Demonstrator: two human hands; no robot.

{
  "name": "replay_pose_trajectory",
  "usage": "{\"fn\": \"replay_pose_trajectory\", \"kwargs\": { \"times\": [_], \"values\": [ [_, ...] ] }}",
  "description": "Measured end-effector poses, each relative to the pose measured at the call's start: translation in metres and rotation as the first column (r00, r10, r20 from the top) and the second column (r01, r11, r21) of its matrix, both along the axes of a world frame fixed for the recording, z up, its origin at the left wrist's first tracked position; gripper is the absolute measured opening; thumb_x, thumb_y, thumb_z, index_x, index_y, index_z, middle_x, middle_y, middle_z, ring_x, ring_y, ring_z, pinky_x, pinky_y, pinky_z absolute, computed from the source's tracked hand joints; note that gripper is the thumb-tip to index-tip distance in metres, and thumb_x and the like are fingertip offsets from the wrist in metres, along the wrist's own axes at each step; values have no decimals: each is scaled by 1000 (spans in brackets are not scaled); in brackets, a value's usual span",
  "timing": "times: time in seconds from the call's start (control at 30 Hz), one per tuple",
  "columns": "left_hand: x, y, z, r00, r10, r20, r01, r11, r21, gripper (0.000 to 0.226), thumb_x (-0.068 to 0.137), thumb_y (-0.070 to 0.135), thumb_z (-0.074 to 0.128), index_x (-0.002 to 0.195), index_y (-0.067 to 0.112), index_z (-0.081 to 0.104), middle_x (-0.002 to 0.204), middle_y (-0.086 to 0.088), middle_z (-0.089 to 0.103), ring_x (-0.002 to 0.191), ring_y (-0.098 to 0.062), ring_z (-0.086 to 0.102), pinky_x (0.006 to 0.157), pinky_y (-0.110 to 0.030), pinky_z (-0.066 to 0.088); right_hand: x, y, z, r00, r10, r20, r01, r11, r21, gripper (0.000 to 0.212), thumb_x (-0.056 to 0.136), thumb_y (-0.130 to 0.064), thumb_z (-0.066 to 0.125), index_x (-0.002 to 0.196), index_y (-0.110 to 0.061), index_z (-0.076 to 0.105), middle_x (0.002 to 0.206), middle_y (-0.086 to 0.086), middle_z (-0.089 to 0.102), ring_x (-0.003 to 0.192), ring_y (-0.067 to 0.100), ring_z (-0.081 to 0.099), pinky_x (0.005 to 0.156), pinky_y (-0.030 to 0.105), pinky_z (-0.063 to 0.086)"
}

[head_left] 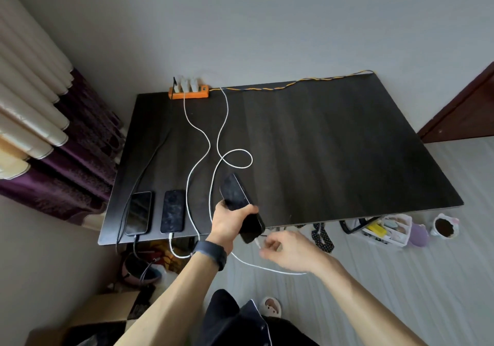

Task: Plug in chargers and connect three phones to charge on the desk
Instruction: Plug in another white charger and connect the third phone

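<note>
Head view: my left hand (230,221) grips the third phone (242,206) over the table (347,145) edge; my right hand (287,250) pinches the white connector (258,242) just below its port. Misaligned, it could scrape or jam.

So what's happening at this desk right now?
A person is charging phones on a dark desk. Two phones already lie flat near the front left edge with cables plugged in, fed from an orange power strip at the back. The left hand holds the third phone over the front edge, while the right hand brings a white cable's plug to its bottom port. Whether the plug is fully seated is hard to tell.
</note>
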State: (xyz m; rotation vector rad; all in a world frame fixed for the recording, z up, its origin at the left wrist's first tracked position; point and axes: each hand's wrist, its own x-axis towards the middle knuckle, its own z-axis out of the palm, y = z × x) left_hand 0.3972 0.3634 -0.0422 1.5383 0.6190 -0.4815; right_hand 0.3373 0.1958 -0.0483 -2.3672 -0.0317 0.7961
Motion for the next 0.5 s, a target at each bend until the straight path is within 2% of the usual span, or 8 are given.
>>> {"fn": "replay_pose_trajectory", "kwargs": {
  "times": [0.07,0.1,0.23,0.3,0.37,0.4,0.47,0.5],
  "values": [
    [-4,17,-21,1000,5,-31,-2,995,103,71,41,32,87,105,10,65,96,-6,76,86,-21,73,84,-44,60,12,3,-14,975,100,-200,-112,992,-53,47,81,-56,63,119,-28,64,117,-8,69,105,12,63,90,27,50],
    [-8,26,-31,999,-1,-53,10,988,154,74,38,35,86,105,11,64,96,-6,75,86,-20,72,84,-42,60,18,4,-21,965,123,-232,-150,983,-104,49,82,-54,63,125,-29,62,123,-7,67,111,14,62,93,29,49],
    [-21,60,-54,986,6,-166,51,939,339,80,40,39,86,110,16,55,101,-2,69,91,-22,67,87,-38,56,52,30,-49,968,196,-156,-235,927,-292,43,92,-41,53,131,-24,54,133,2,61,121,28,57,96,39,49],
    [-26,72,-54,981,6,-194,70,922,381,66,51,31,87,105,19,52,99,0,66,86,-18,64,82,-33,51,69,56,-61,961,247,-127,-274,914,-299,45,95,-37,49,139,-24,45,136,6,54,121,33,56,95,43,49],
    [-25,85,-57,980,-4,-201,84,917,390,46,62,20,85,87,26,47,88,6,62,75,-5,58,73,-27,46,84,85,-72,956,284,-68,-291,913,-285,52,98,-31,46,148,-30,31,135,8,48,120,35,57,92,45,49],
    [-23,90,-60,978,-11,-208,92,920,382,44,66,15,83,81,28,44,83,9,59,70,0,54,67,-25,43,91,99,-76,953,299,-44,-299,913,-277,55,99,-28,45,150,-34,26,134,9,47,118,36,58,91,45,50],
    [-18,98,-64,975,-27,-220,110,920,375,43,67,13,82,82,28,45,81,12,57,69,2,52,64,-23,42,103,121,-85,939,341,-36,-337,900,-277,62,96,-20,47,149,-40,21,132,10,44,113,36,60,86,44,51],
    [-15,104,-68,977,-14,-215,94,925,369,45,63,18,83,91,26,49,84,11,59,72,0,55,69,-25,46,110,131,-90,928,369,-52,-367,884,-291,65,94,-17,49,148,-40,22,131,10,43,112,36,60,85,44,50]
  ]
}}
